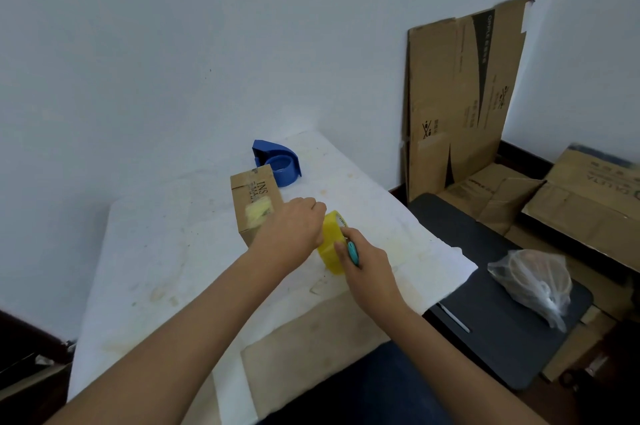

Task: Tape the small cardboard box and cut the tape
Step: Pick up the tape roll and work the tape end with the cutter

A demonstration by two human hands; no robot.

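The small cardboard box (255, 202) stands on the desk (156, 251), which is covered with a stained white sheet. The box lies directly beyond the left hand (294, 230), and the hand overlaps its near right corner. A patch of yellowish tape (258, 211) is visible on the top face of the box, blurred.

The left hand is curled closed over the far side of the yellow tape roll (331, 244). The roll stands on edge between the two hands, just to the right of the box.

The right hand (367, 268) is placed on the near right side of the roll, with the fingers in contact with it. This hand also grips a small teal-handled tool (353, 253) against the roll. The blade end of the tool is hidden, so its type cannot be determined.

A blue tape dispenser (278, 163) rests on the desk beyond the box, well apart from both hands.

To the right of the right hand, off the sheet, a dark flat surface (485, 313) carries a clear plastic bag (533, 282) with a brownish item inside. Flattened cardboard sheets (460, 95) lean against the wall further to the right, and more cardboard (581, 202) lies below them
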